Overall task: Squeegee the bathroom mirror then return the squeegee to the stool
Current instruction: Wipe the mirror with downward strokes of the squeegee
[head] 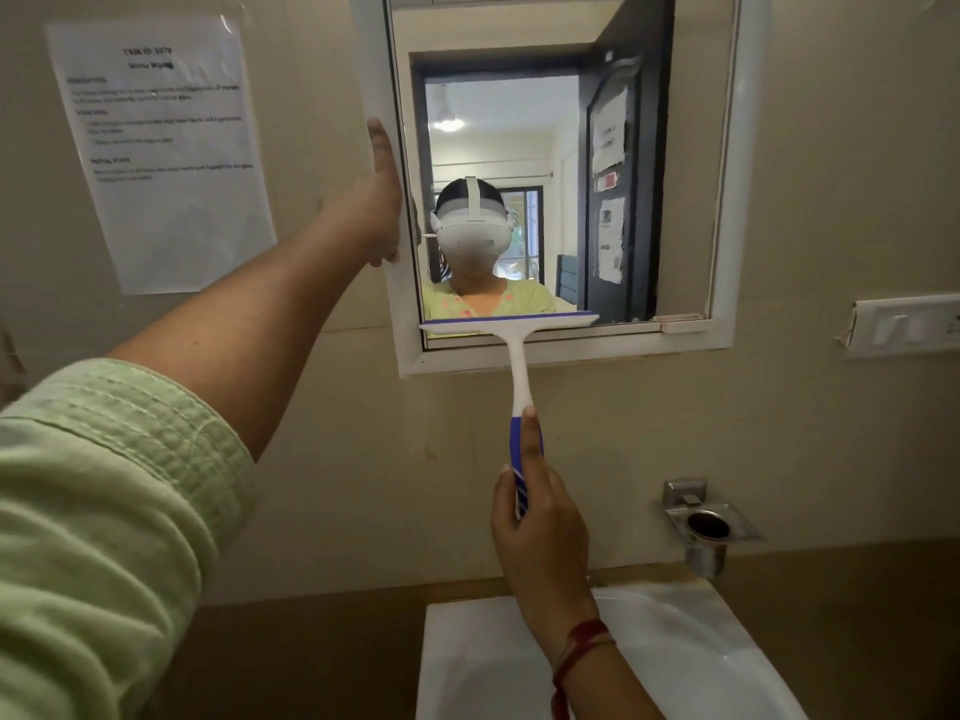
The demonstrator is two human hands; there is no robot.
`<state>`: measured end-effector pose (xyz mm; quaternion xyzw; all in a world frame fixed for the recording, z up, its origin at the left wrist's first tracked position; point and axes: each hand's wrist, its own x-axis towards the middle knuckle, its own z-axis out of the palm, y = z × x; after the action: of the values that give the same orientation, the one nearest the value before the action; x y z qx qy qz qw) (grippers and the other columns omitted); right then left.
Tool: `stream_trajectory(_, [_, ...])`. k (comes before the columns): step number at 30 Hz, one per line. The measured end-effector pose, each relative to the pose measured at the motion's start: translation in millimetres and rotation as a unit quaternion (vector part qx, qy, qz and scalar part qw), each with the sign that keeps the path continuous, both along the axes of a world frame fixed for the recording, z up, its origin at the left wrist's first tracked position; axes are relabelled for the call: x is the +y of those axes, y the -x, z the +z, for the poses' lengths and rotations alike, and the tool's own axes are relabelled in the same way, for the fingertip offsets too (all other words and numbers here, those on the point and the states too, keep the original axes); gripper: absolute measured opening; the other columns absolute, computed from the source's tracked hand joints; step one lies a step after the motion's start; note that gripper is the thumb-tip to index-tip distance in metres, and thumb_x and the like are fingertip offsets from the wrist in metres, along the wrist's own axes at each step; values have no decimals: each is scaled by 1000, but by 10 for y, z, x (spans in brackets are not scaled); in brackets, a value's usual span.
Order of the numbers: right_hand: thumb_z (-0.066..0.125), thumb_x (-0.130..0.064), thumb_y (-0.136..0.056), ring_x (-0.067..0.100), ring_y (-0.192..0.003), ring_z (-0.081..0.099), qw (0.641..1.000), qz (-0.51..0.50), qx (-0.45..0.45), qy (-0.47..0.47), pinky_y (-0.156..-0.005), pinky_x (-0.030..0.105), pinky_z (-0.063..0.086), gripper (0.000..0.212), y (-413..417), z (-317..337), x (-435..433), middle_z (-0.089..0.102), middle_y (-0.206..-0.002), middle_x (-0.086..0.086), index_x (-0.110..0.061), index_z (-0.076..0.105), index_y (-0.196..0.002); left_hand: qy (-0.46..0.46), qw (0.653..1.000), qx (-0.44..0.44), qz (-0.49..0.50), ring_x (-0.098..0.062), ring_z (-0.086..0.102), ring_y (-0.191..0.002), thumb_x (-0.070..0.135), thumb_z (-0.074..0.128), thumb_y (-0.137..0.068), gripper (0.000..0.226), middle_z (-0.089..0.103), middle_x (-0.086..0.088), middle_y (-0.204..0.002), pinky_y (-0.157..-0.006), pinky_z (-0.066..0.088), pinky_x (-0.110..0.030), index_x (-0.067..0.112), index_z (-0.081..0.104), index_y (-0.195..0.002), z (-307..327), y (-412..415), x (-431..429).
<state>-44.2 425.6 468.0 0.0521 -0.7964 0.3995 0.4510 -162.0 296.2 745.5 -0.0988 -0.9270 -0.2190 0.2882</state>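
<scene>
Head view of the wall above a washbasin point(701, 667). A printed sheet point(161, 153) is taped to the wall left of the mirror point(691, 148). Its heading begins "TASK ID", followed by a number too blurred to read with confidence, and the second line appears to read "Mirror Wiping". The body text cannot be read.

The squeegee point(519, 381) is T-shaped. It has a white head with a blue rubber blade along its upper edge, a slim white neck, and a handle in blue with white stripes. The blade lies nearly level across the bottom of the glass, just above the lower rail of the white frame point(748, 200), towards the left half of the mirror. The handle hangs down below the frame.

The right hand point(540, 522) grips the handle, with one finger extended up along it; a red thread point(582, 646) circles the wrist. The left hand point(382, 200) has straight fingers and rests flat against the left upright of the frame, the arm emerging from a pale green sleeve point(104, 511). A steel cup holder point(709, 527) and a switch plate point(904, 324) are fixed to the wall at right.
</scene>
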Motion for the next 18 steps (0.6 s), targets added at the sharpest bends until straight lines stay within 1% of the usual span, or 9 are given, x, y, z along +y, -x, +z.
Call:
stream_trajectory(1, [48,-24,-94,11,-53,48,1000,0,-12,-5,-50,19,49,68,-3,-24,6,49,-72,-3,-35,0,-141,-8,1000,-15,5,-36,66,-73,9,58,-91,107,56,-34,-113,-81,53,-51,29,-38,-136,-3,8,-4])
stream_trajectory(2, [47,-24,-94,11,-53,47,1000,-2,-11,-9,-50,19,49,68,-26,-36,9,49,-71,-3,-35,-1,-141,0,1000,-12,8,-38,66,-75,10,62,-88,113,55,-35,-115,-86,51,-52,30,-40,-134,-16,-7,-4])
stream_trajectory(5, [46,-25,-94,8,-52,45,1000,-1,-12,-26,-49,15,45,68,-60,-75,17,49,-71,-4,-34,-1,-142,41,999,-4,21,-38,64,-77,7,77,-74,132,57,-29,-117,-80,53,-53,25,-38,-136,-16,-10,-9])
stream_trajectory(8, [47,-25,-94,5,-51,42,999,-7,-19,-30,-48,9,36,68,-58,-65,29,47,-70,-5,-32,1,-143,35,999,-13,35,-43,64,-87,6,78,-73,135,50,-35,-125,-86,51,-53,27,-40,-134,-32,-38,39])
stream_trajectory(11, [46,-26,-94,5,-53,43,999,0,-35,-31,-49,9,35,70,-83,-32,39,47,-72,-5,-34,-6,-141,63,996,-12,67,-43,63,-95,10,80,-71,136,53,-35,-120,-90,49,-51,21,-40,-135,-32,-87,84])
stream_trajectory(13, [44,-28,-94,5,-56,46,999,15,-25,-29,-50,11,39,72,-115,9,69,47,-72,-7,-44,-11,-137,96,990,9,104,-39,64,-88,14,80,-72,133,63,-29,-106,-82,48,-44,14,-36,-138,-41,-116,113])
stream_trajectory(15, [42,-32,-93,6,-56,48,999,29,-4,-33,-50,13,43,70,-165,138,139,45,-69,-9,-53,-11,-134,114,984,19,135,-33,62,-79,15,76,-75,125,66,-21,-89,-70,40,-39,7,-30,-141,-38,-170,170])
stream_trajectory(16, [40,-35,-91,5,-56,48,999,32,9,-38,-50,14,43,67,-187,222,183,44,-68,-11,-54,-8,-134,122,982,14,145,-33,61,-80,15,76,-75,124,65,-21,-87,-68,39,-39,5,-28,-142,-33,-192,202])
stream_trajectory(18, [39,-38,-88,6,-56,49,998,42,34,-24,-50,16,45,64,-224,393,274,46,-69,-11,-51,0,-138,130,980,-6,152,-37,61,-93,13,79,-72,127,65,-23,-102,-71,41,-40,2,-27,-142,-19,-225,249])
